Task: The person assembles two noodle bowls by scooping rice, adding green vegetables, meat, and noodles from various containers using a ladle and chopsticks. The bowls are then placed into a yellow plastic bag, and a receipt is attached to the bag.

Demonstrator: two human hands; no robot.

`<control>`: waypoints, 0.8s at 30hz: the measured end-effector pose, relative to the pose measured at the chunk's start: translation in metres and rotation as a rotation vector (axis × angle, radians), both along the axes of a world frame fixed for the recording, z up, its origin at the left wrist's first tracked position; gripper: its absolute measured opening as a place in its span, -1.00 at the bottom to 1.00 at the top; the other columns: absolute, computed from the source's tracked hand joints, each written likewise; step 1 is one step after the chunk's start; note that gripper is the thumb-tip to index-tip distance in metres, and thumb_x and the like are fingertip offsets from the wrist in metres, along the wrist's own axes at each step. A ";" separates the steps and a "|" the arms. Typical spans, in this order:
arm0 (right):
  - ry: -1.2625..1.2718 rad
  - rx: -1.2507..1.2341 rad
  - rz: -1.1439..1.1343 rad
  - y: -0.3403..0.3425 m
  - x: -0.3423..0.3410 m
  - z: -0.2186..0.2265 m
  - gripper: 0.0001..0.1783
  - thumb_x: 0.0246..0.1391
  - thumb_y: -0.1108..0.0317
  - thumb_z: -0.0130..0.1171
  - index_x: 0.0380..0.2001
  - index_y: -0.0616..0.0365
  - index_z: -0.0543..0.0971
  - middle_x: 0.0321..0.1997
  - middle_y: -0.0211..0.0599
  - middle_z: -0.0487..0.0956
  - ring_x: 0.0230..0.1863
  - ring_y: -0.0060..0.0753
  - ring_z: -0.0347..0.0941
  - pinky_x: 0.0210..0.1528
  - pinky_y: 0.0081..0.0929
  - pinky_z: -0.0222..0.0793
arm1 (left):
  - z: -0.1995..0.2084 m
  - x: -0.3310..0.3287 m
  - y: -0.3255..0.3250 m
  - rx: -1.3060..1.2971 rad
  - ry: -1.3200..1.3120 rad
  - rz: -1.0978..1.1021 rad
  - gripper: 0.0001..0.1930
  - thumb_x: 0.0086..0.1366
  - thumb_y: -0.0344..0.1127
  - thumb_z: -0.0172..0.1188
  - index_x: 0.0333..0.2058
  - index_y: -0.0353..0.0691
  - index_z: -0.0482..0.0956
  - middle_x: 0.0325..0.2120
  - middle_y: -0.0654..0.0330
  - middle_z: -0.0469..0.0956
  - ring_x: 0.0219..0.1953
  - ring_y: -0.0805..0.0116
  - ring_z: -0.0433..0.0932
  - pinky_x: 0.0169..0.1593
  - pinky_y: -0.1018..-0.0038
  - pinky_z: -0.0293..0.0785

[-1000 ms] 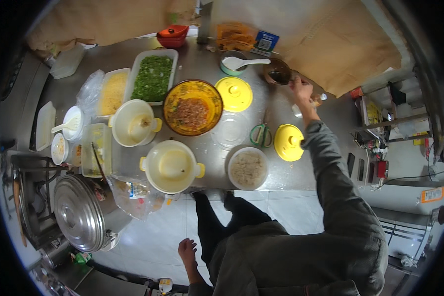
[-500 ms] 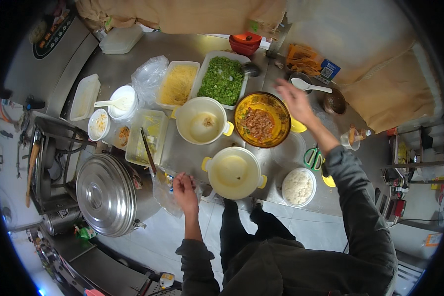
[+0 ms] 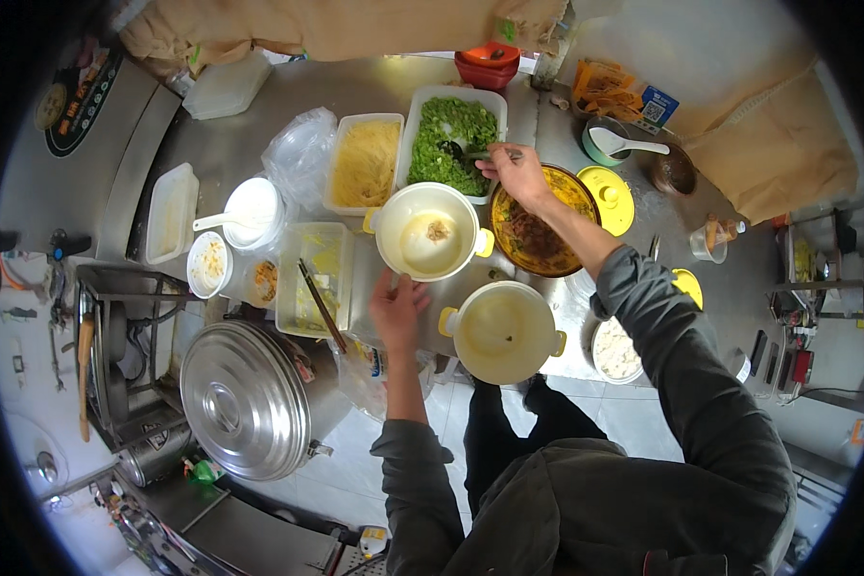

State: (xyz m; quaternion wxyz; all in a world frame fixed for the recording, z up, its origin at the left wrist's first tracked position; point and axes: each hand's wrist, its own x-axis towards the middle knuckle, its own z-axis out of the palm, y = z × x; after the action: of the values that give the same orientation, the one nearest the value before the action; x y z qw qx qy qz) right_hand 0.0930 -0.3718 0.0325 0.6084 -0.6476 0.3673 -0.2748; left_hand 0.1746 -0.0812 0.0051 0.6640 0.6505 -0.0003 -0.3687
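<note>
My right hand [image 3: 516, 179] is closed round the handle of a dark metal spoon [image 3: 472, 155], whose bowl dips into chopped greens [image 3: 448, 120] in a white rectangular tub. Its forearm passes over an amber bowl [image 3: 545, 252] of reddish-brown sauced food, hiding part of it. Nearer to me, my left hand [image 3: 398, 305] has its fingers apart at the lower side of a cream pot [image 3: 394, 252] with yellow handles, seemingly touching it. A small brown heap lies in that pot. A second cream pot [image 3: 504, 360], with a dark speck inside, stands closer to the counter's front edge.
Left of the pots are a tub of yellow shreds [image 3: 365, 158], a clear tub [image 3: 302, 317] with chopsticks, and a big lidded steel pot [image 3: 235, 398]. On the right are a yellow lid [image 3: 610, 200], a bowl with a white spoon [image 3: 634, 145] and white rice [image 3: 616, 348].
My right hand has moved left from beside the amber bowl and taken hold of the spoon in the greens. My left hand has risen to the upper cream pot. The whole view has shifted.
</note>
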 end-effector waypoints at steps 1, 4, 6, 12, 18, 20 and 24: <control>-0.060 0.116 -0.097 0.000 0.003 -0.002 -0.61 0.39 0.39 -0.08 0.03 0.61 0.45 -0.11 0.06 0.60 -0.13 -0.16 0.66 -0.09 -0.43 0.64 | -0.001 0.001 -0.002 -0.008 -0.011 0.000 -0.47 0.41 -0.31 0.16 0.27 -0.39 0.32 -0.24 0.06 0.66 -0.25 0.30 0.69 -0.28 0.48 0.61; -0.182 0.346 -0.331 -0.004 0.008 -0.009 -0.68 0.35 0.45 -0.09 -0.08 0.63 0.43 -0.11 0.10 0.56 -0.14 -0.06 0.66 -0.14 -0.40 0.68 | -0.004 0.003 -0.004 0.002 0.005 0.006 -0.49 0.40 -0.35 0.17 0.25 -0.42 0.34 -0.28 0.07 0.66 -0.30 0.31 0.69 -0.30 0.49 0.61; -0.235 0.447 -0.492 -0.009 0.006 -0.013 -0.70 0.33 0.47 -0.10 -0.13 0.64 0.41 -0.11 0.15 0.54 -0.15 -0.01 0.66 -0.17 -0.37 0.70 | -0.007 0.004 -0.004 -0.007 0.031 0.015 -0.51 0.40 -0.35 0.17 0.24 -0.44 0.35 -0.28 0.07 0.66 -0.30 0.32 0.69 -0.31 0.49 0.61; -0.379 0.619 -0.547 -0.015 -0.014 -0.016 -0.73 0.30 0.53 -0.16 -0.14 0.64 0.38 -0.07 0.26 0.52 -0.08 0.07 0.63 -0.12 -0.32 0.69 | -0.016 0.001 0.010 -0.097 -0.010 -0.013 -0.55 0.44 -0.36 0.12 0.24 -0.40 0.35 -0.33 0.10 0.63 -0.36 0.38 0.65 -0.33 0.52 0.61; -0.426 0.542 -0.432 -0.013 -0.050 0.004 -0.71 0.30 0.49 -0.13 -0.08 0.60 0.39 -0.04 0.27 0.54 0.02 0.05 0.60 0.06 -0.29 0.61 | -0.024 -0.035 0.063 -0.014 0.060 0.066 -0.60 0.48 -0.28 0.07 0.20 -0.30 0.37 -0.28 0.13 0.62 -0.32 0.35 0.65 -0.29 0.46 0.61; -0.414 0.534 -0.372 -0.012 -0.067 0.016 -0.67 0.33 0.43 -0.15 -0.01 0.54 0.36 0.02 0.29 0.54 0.06 -0.01 0.58 0.10 -0.33 0.58 | -0.026 -0.051 0.084 0.031 0.080 0.087 -0.62 0.48 -0.26 0.07 0.19 -0.28 0.39 -0.26 0.12 0.62 -0.30 0.33 0.66 -0.28 0.45 0.62; -0.365 0.477 -0.309 0.001 -0.118 0.044 -0.62 0.38 0.34 -0.15 0.05 0.49 0.36 0.09 0.21 0.55 0.10 -0.07 0.56 0.15 -0.38 0.52 | -0.033 -0.087 0.121 0.044 0.190 0.116 -0.64 0.48 -0.23 0.06 0.16 -0.24 0.41 -0.21 0.10 0.61 -0.26 0.29 0.67 -0.25 0.43 0.63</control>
State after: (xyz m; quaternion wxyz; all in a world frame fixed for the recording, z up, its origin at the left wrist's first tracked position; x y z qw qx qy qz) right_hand -0.0254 -0.3712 0.0766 0.7496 -0.3637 0.4003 -0.3815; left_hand 0.0871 0.0396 -0.0283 0.6667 0.6260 0.1086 -0.3896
